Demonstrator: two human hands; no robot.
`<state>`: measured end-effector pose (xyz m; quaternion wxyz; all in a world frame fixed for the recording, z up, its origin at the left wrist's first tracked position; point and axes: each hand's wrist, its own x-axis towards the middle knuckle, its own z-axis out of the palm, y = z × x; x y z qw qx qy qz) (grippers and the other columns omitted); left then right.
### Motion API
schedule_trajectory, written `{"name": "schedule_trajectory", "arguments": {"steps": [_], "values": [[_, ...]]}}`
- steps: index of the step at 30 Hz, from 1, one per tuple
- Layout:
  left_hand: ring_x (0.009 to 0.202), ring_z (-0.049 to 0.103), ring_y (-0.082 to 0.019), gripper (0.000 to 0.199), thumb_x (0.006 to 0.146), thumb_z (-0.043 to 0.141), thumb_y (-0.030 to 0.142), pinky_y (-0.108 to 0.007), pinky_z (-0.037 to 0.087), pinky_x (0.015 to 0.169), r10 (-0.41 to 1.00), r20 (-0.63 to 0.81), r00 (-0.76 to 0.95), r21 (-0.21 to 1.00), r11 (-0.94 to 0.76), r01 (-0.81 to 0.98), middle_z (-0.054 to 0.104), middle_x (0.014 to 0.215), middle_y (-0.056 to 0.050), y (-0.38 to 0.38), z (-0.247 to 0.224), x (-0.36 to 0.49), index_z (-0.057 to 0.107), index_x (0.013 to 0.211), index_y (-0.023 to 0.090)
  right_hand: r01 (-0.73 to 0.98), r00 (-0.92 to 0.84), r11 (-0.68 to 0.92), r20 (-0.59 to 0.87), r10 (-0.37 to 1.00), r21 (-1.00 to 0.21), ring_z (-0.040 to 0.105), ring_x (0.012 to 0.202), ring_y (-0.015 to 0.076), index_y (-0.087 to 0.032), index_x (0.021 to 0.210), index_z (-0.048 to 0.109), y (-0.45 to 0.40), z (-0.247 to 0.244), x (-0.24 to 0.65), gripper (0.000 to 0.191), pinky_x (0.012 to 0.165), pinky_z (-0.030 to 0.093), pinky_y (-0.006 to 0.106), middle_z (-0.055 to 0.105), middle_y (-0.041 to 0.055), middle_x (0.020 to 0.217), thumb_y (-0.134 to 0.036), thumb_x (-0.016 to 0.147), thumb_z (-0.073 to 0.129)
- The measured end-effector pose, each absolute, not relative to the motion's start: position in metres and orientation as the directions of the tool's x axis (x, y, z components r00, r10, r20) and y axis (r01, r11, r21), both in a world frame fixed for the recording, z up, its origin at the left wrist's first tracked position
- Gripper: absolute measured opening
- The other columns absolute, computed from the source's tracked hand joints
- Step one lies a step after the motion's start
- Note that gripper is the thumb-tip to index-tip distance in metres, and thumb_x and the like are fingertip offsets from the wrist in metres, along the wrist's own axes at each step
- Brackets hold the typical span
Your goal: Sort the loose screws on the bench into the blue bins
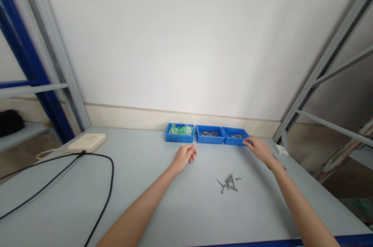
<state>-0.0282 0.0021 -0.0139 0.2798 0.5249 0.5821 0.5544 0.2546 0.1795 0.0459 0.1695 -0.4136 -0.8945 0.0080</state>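
Note:
My left hand (185,157) is closed, fingers curled together, just in front of the left and middle blue bins; whatever it may hold is hidden. My right hand (257,148) has its fingertips pinched at the front right corner of the right blue bin (234,141), and anything between them is too small to name. That bin has some screws in it. The middle blue bin (210,140) contains several more screws, and the left blue bin (179,138) holds green and white packets. Between my forearms, a loose pile of screws (229,183) lies on the grey table (192,208).
A cream-coloured box (89,143) with a pale cord sits at the back left. Black cables (111,177) loop over the table's left side. A small white block (281,150) rests near the right edge. Metal uprights stand on both sides, with a wall behind.

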Motion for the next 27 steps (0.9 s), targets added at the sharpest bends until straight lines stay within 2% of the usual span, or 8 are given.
{"name": "schedule_trajectory", "arguments": {"steps": [3,5,7,13,19,24,27], "values": [[0.038,0.046,-0.009,0.044,0.081,0.039,0.051,-0.020,0.035,0.041,0.932,0.239,-0.272,0.940,-0.152,0.304,0.050,0.046,0.002,0.002,-0.015,-0.026,0.052,0.060,0.015,0.478,-0.805,0.790,0.170,0.569,-0.384,0.057,0.090,0.0207,-0.021,0.091,0.062,0.133,0.026,0.262,0.031,0.079,0.043,0.032,0.063,0.0066,0.099,-0.046,0.084,0.046],[0.039,0.047,-0.009,0.043,0.082,0.040,0.049,-0.020,0.036,0.042,0.939,0.246,-0.242,0.931,-0.159,0.329,0.050,0.046,0.002,0.001,-0.014,-0.023,0.053,0.060,0.014,0.354,-0.885,0.818,0.122,0.450,-0.454,0.054,0.097,0.0204,-0.024,0.099,0.062,0.101,0.019,0.261,0.030,0.085,0.041,0.032,0.060,0.0058,0.106,-0.046,0.080,0.053],[0.039,0.047,-0.009,0.042,0.082,0.040,0.048,-0.020,0.036,0.042,0.945,0.238,-0.226,0.930,-0.155,0.332,0.050,0.045,0.002,0.000,-0.013,-0.019,0.052,0.060,0.015,0.315,-0.908,0.815,0.096,0.408,-0.487,0.054,0.097,0.0202,-0.025,0.102,0.061,0.078,0.015,0.259,0.030,0.085,0.040,0.032,0.059,0.0057,0.108,-0.044,0.079,0.056],[0.039,0.047,-0.009,0.040,0.082,0.039,0.046,-0.020,0.036,0.043,0.951,0.217,-0.220,0.924,-0.128,0.360,0.051,0.046,0.001,-0.002,-0.010,-0.019,0.053,0.060,0.015,0.412,-0.847,0.814,0.157,0.508,-0.410,0.053,0.095,0.0212,-0.025,0.090,0.062,0.070,0.005,0.251,0.023,0.083,0.035,0.036,0.062,0.0038,0.099,-0.044,0.081,0.054],[0.041,0.048,-0.010,0.041,0.083,0.038,0.045,-0.021,0.037,0.045,0.950,0.231,-0.211,0.907,-0.132,0.400,0.052,0.048,0.001,-0.005,-0.007,-0.019,0.053,0.061,0.015,0.444,-0.805,0.825,0.247,0.539,-0.350,0.055,0.087,0.0194,-0.023,0.078,0.061,0.073,0.005,0.236,0.020,0.078,0.033,0.034,0.066,0.0016,0.088,-0.041,0.082,0.054],[0.042,0.048,-0.010,0.041,0.084,0.038,0.045,-0.021,0.037,0.046,0.946,0.242,-0.214,0.900,-0.136,0.413,0.052,0.048,0.001,-0.003,-0.011,-0.023,0.054,0.062,0.015,0.458,-0.803,0.834,0.259,0.537,-0.307,0.055,0.085,0.0189,-0.022,0.078,0.063,0.078,0.007,0.220,0.018,0.076,0.031,0.033,0.066,0.0014,0.083,-0.038,0.082,0.054],[0.043,0.048,-0.010,0.042,0.084,0.038,0.047,-0.021,0.037,0.046,0.945,0.243,-0.221,0.902,-0.136,0.410,0.052,0.048,0.001,-0.004,-0.011,-0.023,0.054,0.062,0.015,0.458,-0.794,0.826,0.268,0.546,-0.328,0.055,0.085,0.0200,-0.022,0.079,0.064,0.086,0.008,0.208,0.021,0.078,0.030,0.033,0.067,0.0022,0.084,-0.040,0.081,0.054]]}}
